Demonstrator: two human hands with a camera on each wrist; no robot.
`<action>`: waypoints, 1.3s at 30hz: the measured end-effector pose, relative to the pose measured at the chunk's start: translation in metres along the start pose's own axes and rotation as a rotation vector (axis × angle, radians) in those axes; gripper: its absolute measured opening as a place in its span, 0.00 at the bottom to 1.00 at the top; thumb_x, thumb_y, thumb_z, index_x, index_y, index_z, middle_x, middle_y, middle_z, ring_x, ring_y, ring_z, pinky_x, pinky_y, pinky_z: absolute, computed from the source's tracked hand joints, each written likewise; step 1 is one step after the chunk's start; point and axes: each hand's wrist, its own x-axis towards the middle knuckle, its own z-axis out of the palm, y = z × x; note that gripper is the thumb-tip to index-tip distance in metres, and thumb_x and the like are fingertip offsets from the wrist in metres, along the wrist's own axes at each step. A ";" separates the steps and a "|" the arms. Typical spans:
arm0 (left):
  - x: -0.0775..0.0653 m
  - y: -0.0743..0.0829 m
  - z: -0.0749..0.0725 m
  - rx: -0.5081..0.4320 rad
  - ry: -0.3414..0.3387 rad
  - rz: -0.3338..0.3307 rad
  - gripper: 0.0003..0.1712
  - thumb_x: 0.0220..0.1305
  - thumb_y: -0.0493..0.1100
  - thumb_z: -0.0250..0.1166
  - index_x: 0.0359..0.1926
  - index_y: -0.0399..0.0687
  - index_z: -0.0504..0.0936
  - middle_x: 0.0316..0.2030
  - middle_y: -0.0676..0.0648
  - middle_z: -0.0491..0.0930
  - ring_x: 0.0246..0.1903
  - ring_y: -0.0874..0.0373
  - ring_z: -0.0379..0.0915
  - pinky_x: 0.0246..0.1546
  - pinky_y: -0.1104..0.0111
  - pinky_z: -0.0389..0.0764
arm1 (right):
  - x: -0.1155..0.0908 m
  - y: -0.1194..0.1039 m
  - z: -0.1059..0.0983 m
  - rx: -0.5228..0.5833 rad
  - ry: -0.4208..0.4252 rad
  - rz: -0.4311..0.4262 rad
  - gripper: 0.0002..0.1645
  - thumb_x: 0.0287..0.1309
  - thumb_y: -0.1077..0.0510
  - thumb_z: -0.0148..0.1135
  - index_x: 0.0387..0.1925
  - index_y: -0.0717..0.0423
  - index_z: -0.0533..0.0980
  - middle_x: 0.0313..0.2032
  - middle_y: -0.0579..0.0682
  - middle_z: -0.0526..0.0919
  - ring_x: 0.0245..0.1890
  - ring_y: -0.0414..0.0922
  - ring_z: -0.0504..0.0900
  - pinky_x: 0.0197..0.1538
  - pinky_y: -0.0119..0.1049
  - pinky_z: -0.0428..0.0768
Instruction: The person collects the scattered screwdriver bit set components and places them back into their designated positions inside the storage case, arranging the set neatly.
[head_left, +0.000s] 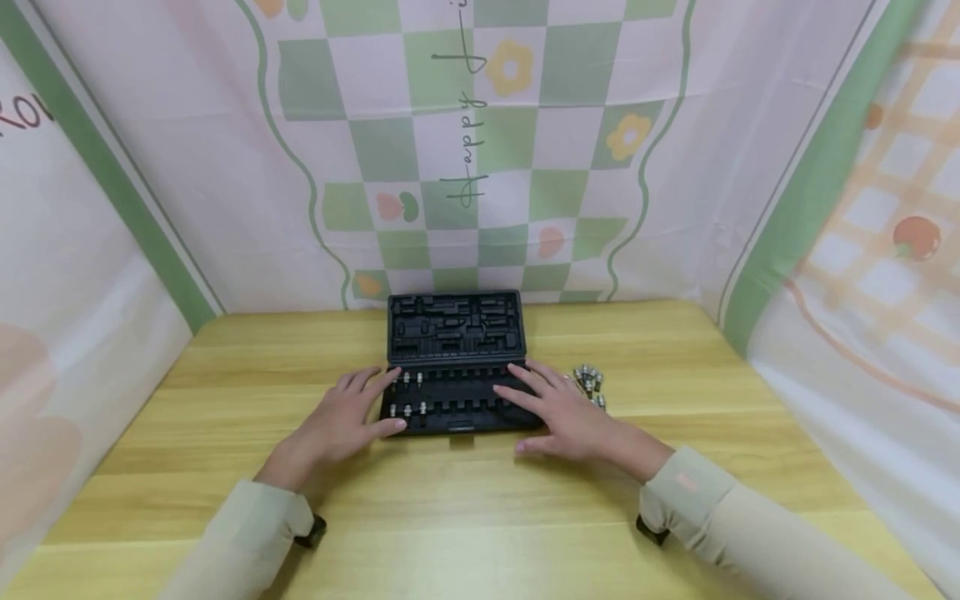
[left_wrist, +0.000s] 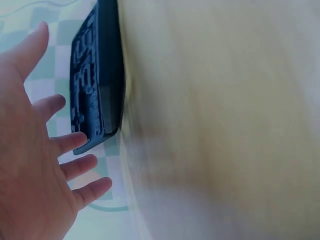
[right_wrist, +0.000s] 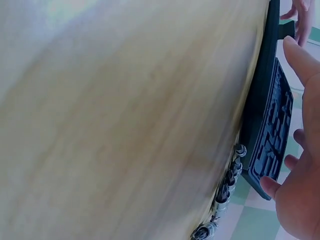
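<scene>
A black plastic tool case (head_left: pixel 461 390) lies unfolded on the table, its moulded lid (head_left: pixel 456 329) leaning back. Small silver metal bits (head_left: pixel 407 410) with dark ends stand in slots at its left end, three per row. My left hand (head_left: pixel 337 421) is spread at the case's left edge, fingertips over the rim. Opposite it, my right hand (head_left: pixel 573 421) reaches over the right end with its fingers apart, hiding some slots. Neither hand grips anything. Both wrist views show the case (left_wrist: pixel 107 75) beside loosely extended fingers.
Several loose metal bits (head_left: pixel 588 379) lie in a pile right of the case, partly behind the right hand. The wooden table (head_left: pixel 450 517) extends around it. A printed cloth (head_left: pixel 510 167) hangs behind, with more cloth at both sides. Dark wrist straps (head_left: pixel 311 531) show at the cuffs.
</scene>
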 end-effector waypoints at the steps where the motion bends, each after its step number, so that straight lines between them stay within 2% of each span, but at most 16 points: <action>1: 0.000 0.000 0.000 -0.015 0.003 -0.006 0.46 0.65 0.67 0.57 0.76 0.56 0.53 0.71 0.38 0.55 0.68 0.37 0.50 0.62 0.37 0.55 | 0.000 0.000 -0.001 0.004 0.003 0.003 0.52 0.55 0.31 0.63 0.75 0.38 0.54 0.75 0.54 0.48 0.73 0.58 0.43 0.62 0.68 0.57; 7: -0.002 0.002 -0.003 -0.136 -0.008 -0.047 0.45 0.65 0.66 0.58 0.76 0.56 0.53 0.68 0.38 0.59 0.65 0.40 0.55 0.57 0.38 0.63 | -0.001 0.001 -0.002 0.017 0.028 0.002 0.52 0.53 0.32 0.66 0.75 0.42 0.57 0.73 0.57 0.52 0.70 0.63 0.53 0.62 0.67 0.59; 10: -0.002 0.001 -0.002 -0.197 -0.007 -0.076 0.45 0.65 0.65 0.59 0.76 0.55 0.53 0.62 0.39 0.64 0.59 0.43 0.62 0.53 0.43 0.69 | -0.002 0.001 -0.002 0.035 0.038 0.015 0.51 0.54 0.34 0.67 0.74 0.43 0.58 0.71 0.59 0.57 0.68 0.62 0.56 0.63 0.65 0.60; 13: 0.000 0.000 -0.001 -0.251 0.000 -0.096 0.44 0.66 0.61 0.60 0.76 0.52 0.55 0.54 0.40 0.68 0.49 0.48 0.68 0.45 0.51 0.74 | -0.004 0.000 -0.001 0.051 0.044 0.046 0.50 0.54 0.35 0.67 0.74 0.42 0.59 0.68 0.59 0.62 0.65 0.59 0.60 0.62 0.61 0.63; 17: 0.001 -0.003 0.001 -0.342 0.003 -0.108 0.43 0.66 0.56 0.63 0.75 0.48 0.56 0.46 0.42 0.72 0.41 0.52 0.70 0.38 0.58 0.75 | -0.006 -0.001 -0.001 0.054 0.064 0.080 0.48 0.54 0.38 0.69 0.73 0.42 0.61 0.62 0.56 0.68 0.59 0.54 0.66 0.57 0.56 0.70; 22: 0.001 -0.007 0.003 -0.451 -0.007 -0.124 0.43 0.65 0.53 0.65 0.75 0.48 0.56 0.47 0.43 0.75 0.43 0.52 0.71 0.39 0.59 0.76 | -0.006 -0.002 -0.002 0.047 0.073 0.109 0.47 0.54 0.38 0.69 0.73 0.42 0.62 0.56 0.53 0.71 0.53 0.50 0.68 0.50 0.50 0.73; 29: 0.003 -0.014 0.004 -0.512 -0.017 -0.181 0.42 0.64 0.53 0.66 0.74 0.49 0.59 0.43 0.45 0.76 0.43 0.51 0.72 0.37 0.60 0.76 | -0.007 0.001 -0.006 0.094 0.065 0.147 0.47 0.55 0.39 0.68 0.72 0.44 0.62 0.51 0.50 0.73 0.45 0.45 0.69 0.44 0.46 0.73; 33: 0.005 -0.016 0.002 -0.538 -0.017 -0.181 0.42 0.63 0.53 0.67 0.73 0.48 0.61 0.42 0.45 0.76 0.41 0.52 0.72 0.36 0.61 0.76 | -0.006 0.004 -0.007 0.151 0.081 0.172 0.46 0.55 0.40 0.69 0.72 0.47 0.63 0.45 0.48 0.75 0.41 0.45 0.70 0.43 0.45 0.72; 39: 0.006 -0.019 0.002 -0.665 -0.026 -0.232 0.38 0.64 0.45 0.67 0.71 0.44 0.63 0.38 0.41 0.75 0.27 0.52 0.74 0.26 0.61 0.79 | -0.006 0.008 -0.007 0.232 0.100 0.194 0.44 0.55 0.43 0.70 0.70 0.51 0.65 0.37 0.46 0.75 0.37 0.46 0.69 0.38 0.42 0.69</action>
